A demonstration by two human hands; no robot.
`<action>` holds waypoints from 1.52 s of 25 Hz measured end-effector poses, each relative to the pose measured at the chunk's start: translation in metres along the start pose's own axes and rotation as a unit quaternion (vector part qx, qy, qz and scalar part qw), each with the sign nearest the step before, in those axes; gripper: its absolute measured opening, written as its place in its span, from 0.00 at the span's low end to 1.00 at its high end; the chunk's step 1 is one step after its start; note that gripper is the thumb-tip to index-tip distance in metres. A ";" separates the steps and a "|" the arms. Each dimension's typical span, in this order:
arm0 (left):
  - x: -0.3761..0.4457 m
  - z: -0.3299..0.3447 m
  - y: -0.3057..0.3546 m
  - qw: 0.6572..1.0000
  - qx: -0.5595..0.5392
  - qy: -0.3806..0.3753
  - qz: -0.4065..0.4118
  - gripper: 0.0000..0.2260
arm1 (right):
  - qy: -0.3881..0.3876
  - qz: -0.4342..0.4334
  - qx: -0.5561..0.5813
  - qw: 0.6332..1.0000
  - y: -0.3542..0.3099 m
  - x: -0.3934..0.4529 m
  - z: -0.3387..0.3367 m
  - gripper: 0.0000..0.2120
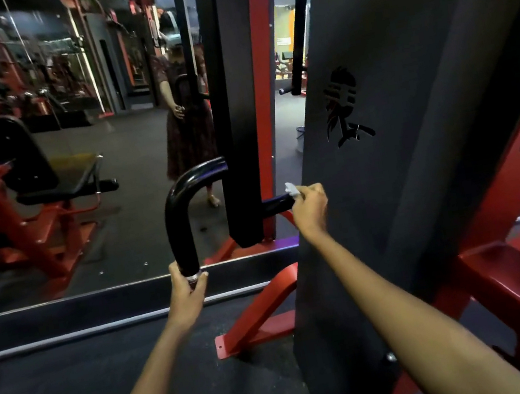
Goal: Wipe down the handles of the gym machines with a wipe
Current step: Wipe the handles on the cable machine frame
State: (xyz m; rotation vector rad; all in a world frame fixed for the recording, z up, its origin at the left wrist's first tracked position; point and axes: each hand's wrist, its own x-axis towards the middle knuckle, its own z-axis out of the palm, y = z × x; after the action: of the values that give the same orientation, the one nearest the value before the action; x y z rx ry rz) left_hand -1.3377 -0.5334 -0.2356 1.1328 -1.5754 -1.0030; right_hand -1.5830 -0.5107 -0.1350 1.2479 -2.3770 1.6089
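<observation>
Item: curved black handle (176,217) of a gym machine, taken here as the landmark; it bends from a lower end capped with a silver ring up and across to the black upright post (234,132), and a short black stub shows again on the far side of that post. Left hand (187,291): at the handle's lower end, fingers and thumb curled round the ringed tip, steadying it. Right hand (310,209): beyond the post, at the stub end of the handle, fingers closed in a pinch on a white wipe (292,188), which is pressed against the stub's tip. Dark grey panel (380,142) with a cut-out emblem: just to the right of the stub, close beside the right hand. Red frame foot (258,321): below the handle, on the dark floor. Mirror (73,159): behind the handle, showing a red-and-black seat machine and a standing person. Step in hand, as judged: wiping the stub section of this handle. Next move, as judged: carry the wipe round the post onto the long curved section, drawing it down toward the ringed end, which calls for the left hand to shift clear so that its own patch gets wiped.
</observation>
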 end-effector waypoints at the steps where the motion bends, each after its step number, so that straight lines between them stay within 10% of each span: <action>1: -0.001 0.001 0.001 1.000 0.000 0.006 0.001 0.13 | -0.003 -0.040 -0.008 0.999 -0.006 -0.009 0.006 0.14; 10: -0.005 0.007 0.008 0.999 -0.007 0.038 -0.029 0.13 | -0.044 -0.192 0.116 0.973 0.001 -0.040 -0.005 0.13; 13: -0.007 0.008 0.012 0.998 -0.004 0.055 -0.031 0.13 | 0.030 -0.117 0.144 0.982 0.006 -0.010 -0.013 0.13; 18: -0.006 0.010 0.010 0.996 -0.033 0.064 -0.045 0.14 | -0.079 -0.133 0.150 0.977 -0.016 -0.023 0.017 0.11; 25: -0.007 0.011 0.010 0.995 -0.068 0.059 -0.052 0.13 | 0.027 -0.260 0.112 0.959 0.036 -0.020 -0.002 0.15; 33: -0.005 0.010 0.008 0.995 -0.060 0.059 -0.052 0.14 | -0.078 -0.025 0.121 0.989 0.041 0.050 0.005 0.15; 38: -0.006 0.009 0.010 0.996 -0.058 0.044 -0.060 0.13 | -0.093 0.324 0.450 0.827 0.037 0.023 0.006 0.08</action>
State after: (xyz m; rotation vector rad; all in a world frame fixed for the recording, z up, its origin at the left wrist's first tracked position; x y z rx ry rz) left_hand -1.3477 -0.5242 -0.2300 1.1852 -1.3757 -1.0934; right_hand -1.6194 -0.5235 -0.1566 0.5866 -2.3061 3.2050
